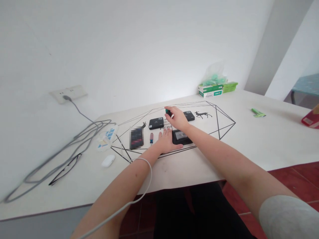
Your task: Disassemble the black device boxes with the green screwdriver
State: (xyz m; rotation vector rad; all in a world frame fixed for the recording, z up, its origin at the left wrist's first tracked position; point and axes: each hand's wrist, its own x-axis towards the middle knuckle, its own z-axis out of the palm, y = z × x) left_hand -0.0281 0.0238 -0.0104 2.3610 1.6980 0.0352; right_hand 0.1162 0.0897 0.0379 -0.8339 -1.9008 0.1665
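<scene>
My left hand (166, 141) lies flat on the white table (249, 139), fingers stretched out, next to a black device (182, 136) with a label on top. My right hand (177, 118) is raised over the table's printed pattern, fingers pinched on a small green and black object (167, 112). Two more black devices lie beyond, one to the left (156, 123) and one to the right (189, 116). A small screwdriver (151, 137) with a red and blue handle lies left of my left hand. A dark phone-like item (136, 138) sits further left.
A wall socket (68, 93) feeds grey cables (74, 139) that run across the table's left side. Black glasses (65, 169), a white earbud case (108, 161) and a clear pill box (107, 136) lie there. Green boxes (216, 87) stand at the back; a green wrapper (258, 113) lies right.
</scene>
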